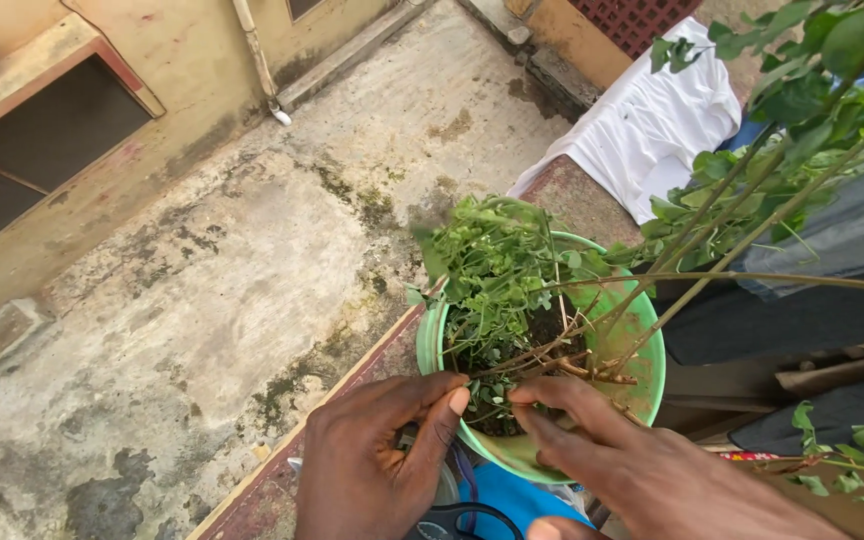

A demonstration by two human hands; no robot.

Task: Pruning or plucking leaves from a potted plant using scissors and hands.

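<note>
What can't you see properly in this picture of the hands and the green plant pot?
Head view only:
- Soil in the green pot: mostly hidden by leaves and stems.
- Right hand: wrist cut off by the bottom edge.
- Dark thing under the left hand: hidden by the hand, cannot tell what it is.
- Tall stems: tops run off the right edge.

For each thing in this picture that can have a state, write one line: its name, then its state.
green pot: upright on the ledge, filled with soil and plants
plant stems: leaning right, leafy
white cloth: draped over the wall
left hand: fingers pinching at the pot's near rim
right hand: fingers reaching into the pot
</note>
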